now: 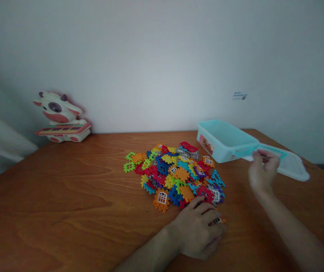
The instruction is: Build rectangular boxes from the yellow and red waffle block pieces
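A heap of colourful plastic interlocking building pieces (175, 170) lies on the wooden table, some with white window inserts. At its near right edge, my left hand (200, 228) rests palm down with fingers apart, partly covering an orange window piece (216, 221). To the right, my right hand (264, 170) is slightly blurred, its fingers curled at a pale handle (244, 156) on the near end of a light-blue plastic box (221, 149). The fingers hide part of this handle. The box's translucent lid (292, 166) lies folded open behind my right hand.
A cow-shaped toy keyboard (62, 119) stands at the back left of the wooden table (65, 196). A pale wall (139, 68) rises behind the table. White fabric (0, 132) hangs at the far left. The table's right edge runs past the lid.
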Demonstrator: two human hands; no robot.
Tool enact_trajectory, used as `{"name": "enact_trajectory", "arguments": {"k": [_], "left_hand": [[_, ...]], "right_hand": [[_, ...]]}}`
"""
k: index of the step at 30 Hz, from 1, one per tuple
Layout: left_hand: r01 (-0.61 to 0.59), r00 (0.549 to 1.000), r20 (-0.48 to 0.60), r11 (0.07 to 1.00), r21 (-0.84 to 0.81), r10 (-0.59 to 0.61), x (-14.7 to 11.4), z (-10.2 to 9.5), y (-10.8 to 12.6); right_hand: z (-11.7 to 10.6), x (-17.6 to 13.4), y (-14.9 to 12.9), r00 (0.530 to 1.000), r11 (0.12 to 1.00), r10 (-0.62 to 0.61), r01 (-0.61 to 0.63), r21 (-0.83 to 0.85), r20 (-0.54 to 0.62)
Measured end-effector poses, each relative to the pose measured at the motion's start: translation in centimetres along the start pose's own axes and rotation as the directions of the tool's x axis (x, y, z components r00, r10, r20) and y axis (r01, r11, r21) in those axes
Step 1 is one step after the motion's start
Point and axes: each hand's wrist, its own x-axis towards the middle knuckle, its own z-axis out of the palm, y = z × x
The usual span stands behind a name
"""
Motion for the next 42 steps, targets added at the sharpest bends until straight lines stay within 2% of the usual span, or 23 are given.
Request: {"name": "enact_trajectory", "arguments": {"k": [1,2,3,4,6,7,10,13,18,25,31,35,42], "left_hand": [[-0.003,1.0,-0.002,1.0,0.015,0.003,0.0,-0.1,0.0],[-0.002,1.0,-0.01,0.999,0.032,0.002,0.0,-0.2,0.1],[0.007,1.0,-0.022,0.999,0.049,-0.006,-0.1,-0.3,0.1],[0.027,0.999,-0.036,0.997,0.068,-0.025,-0.1,-0.3,0.0],[0.096,0.994,-0.059,0.99,0.103,-0.09,-0.2,-0.4,-0.2],[0.134,0.99,-0.064,0.984,0.119,-0.127,-0.2,-0.4,-0.3],[0.218,0.975,-0.062,0.966,0.141,-0.212,-0.3,-0.4,-0.8],[0.265,0.964,-0.052,0.953,0.149,-0.26,-0.6,-0.5,-1.0],[0.284,0.959,-0.025,0.945,0.161,-0.284,-2.4,-1.5,-1.6],[0.301,0.953,-0.012,0.936,0.183,-0.304,-8.9,-4.2,-2.4],[0.389,0.918,0.008,0.903,0.182,-0.397,-14.4,-6.8,-3.3],[0.471,0.878,-0.001,0.862,0.189,-0.479,-17.9,-8.3,-4.0],[0.65,0.754,-0.084,0.722,0.238,-0.652,-23.3,-9.8,-5.1]], "right_hand": [[-0.2,-1.6,-0.8,1.0,1.0,-0.007,0.007,0.002,0.025],[-0.3,-3.0,-1.6,0.994,0.999,-0.032,0.031,0.013,0.1],[-0.3,-4.3,-2.4,0.97,0.996,-0.089,0.084,0.029,0.225],[-0.2,-5.2,-3.2,0.895,0.979,-0.196,0.204,0.025,0.4],[0.7,-6.3,-4.2,0.743,0.941,-0.275,0.338,0.013,0.61],[1.4,-6.6,-4.5,0.693,0.93,-0.268,0.366,-0.007,0.669],[3.7,-7.0,-4.8,0.636,0.936,-0.102,0.322,-0.143,0.765],[5.6,-7.9,-5.0,0.634,0.927,0.035,0.268,-0.261,0.773],[6.8,-10.3,-6.8,0.681,0.905,0.014,0.303,-0.299,0.733],[8.5,-14.2,-12.2,0.742,0.878,0.068,0.274,-0.393,0.667],[10.1,-18.4,-18.0,0.734,0.887,0.162,0.185,-0.424,0.659],[11.7,-21.1,-21.3,0.732,0.908,0.138,0.176,-0.381,0.668],[15.2,-24.7,-26.7,0.713,0.937,0.07,0.193,-0.292,0.698]]}}
